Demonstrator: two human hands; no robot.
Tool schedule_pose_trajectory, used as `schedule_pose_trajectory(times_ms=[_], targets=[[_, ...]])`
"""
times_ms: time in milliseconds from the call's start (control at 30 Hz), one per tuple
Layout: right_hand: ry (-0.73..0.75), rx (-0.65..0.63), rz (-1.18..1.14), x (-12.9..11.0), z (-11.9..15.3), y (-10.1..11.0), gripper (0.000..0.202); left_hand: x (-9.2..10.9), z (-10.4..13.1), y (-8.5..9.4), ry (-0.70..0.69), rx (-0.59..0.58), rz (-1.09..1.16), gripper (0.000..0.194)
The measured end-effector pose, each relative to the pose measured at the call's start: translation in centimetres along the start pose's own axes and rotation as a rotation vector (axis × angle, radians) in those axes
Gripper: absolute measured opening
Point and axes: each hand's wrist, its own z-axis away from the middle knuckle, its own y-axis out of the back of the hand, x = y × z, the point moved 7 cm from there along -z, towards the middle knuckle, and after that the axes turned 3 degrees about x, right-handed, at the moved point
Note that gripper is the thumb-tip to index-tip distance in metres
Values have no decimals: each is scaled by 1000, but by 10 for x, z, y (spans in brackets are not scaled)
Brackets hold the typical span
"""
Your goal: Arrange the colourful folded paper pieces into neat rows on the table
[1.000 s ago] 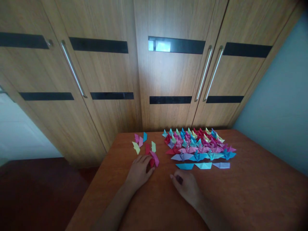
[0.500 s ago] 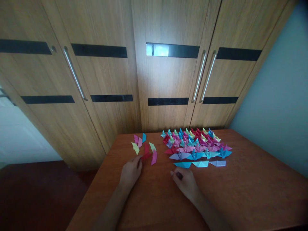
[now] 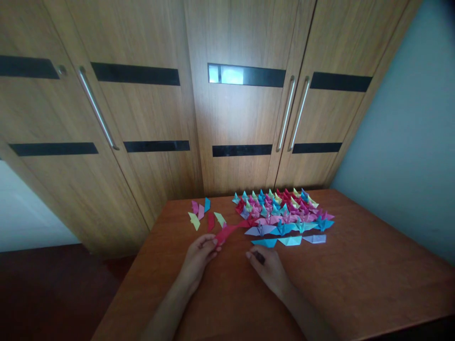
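Between thumb and fingers, my left hand (image 3: 203, 255) holds a red folded paper piece (image 3: 225, 233) raised at an angle. My right hand (image 3: 267, 265) is curled closed on the table, just in front of a cyan folded piece (image 3: 265, 242); whether anything is inside it is hidden. A mint piece (image 3: 290, 241) and a lilac piece (image 3: 314, 239) lie in line with the cyan one. Behind them stand rows of colourful folded paper cranes (image 3: 284, 217). Loose folded pieces lie at the left, among them a yellow one (image 3: 194, 220) and a red one (image 3: 211, 221).
The brown wooden table (image 3: 227, 303) reaches back to a wooden wardrobe (image 3: 241, 116) with metal handles. A pale blue wall (image 3: 401, 166) rises at the right. Dark red floor (image 3: 64, 289) shows beyond the table's left edge.
My left hand has closed on a red piece and lifted it, tilting it to the right. My right hand stays curled near the cyan piece. The whole view has shifted slightly.
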Motion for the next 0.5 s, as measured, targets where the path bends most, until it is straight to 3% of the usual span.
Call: schedule_pose_trajectory(times_ms=[133, 267, 367, 500], targets=[[8, 18, -141, -10, -1, 6, 23, -8, 19, -40, 116, -134, 124, 23], [11, 50, -342, -13, -2, 14, 25, -19, 31, -75, 149, -248, 108, 21], [-77, 77, -490, -6, -1, 19, 30, -25, 34, -91, 104, -277, 2, 19], [-159, 11, -558, 0, 2, 15, 28, -24, 36, -107, -8, -355, -113, 14]])
